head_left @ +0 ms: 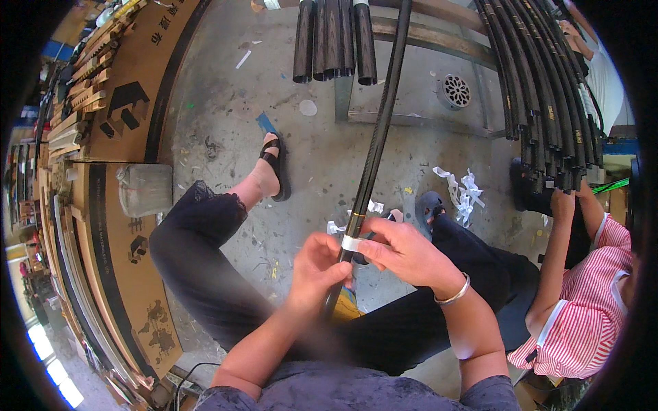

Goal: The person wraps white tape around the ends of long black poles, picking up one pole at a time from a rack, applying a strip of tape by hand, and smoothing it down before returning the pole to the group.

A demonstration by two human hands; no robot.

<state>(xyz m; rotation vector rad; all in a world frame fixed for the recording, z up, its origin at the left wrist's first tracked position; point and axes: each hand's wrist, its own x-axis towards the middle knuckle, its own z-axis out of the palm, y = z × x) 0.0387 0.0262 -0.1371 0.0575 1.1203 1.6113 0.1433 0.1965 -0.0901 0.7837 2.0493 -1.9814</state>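
Note:
A long black tube (382,127) with a woven-looking surface and thin gold rings slants from the far edge down between my knees. My left hand (317,268) is closed around its lower part, thumb and fingers on either side. A band of white tape (350,244) circles the tube just above my left fingers. My right hand (406,252), with a bangle at the wrist, is closed at the tape's right side, thumb and index finger pressed on it. The tube's lower end is hidden behind my left hand and forearm.
Several black tubes (334,48) lie on a frame at the far side, and more tubes (548,103) stack at the right. A co-worker in a striped shirt (582,308) reaches toward that stack. Large cartons (130,253) stand left. White scraps (465,198) litter the floor.

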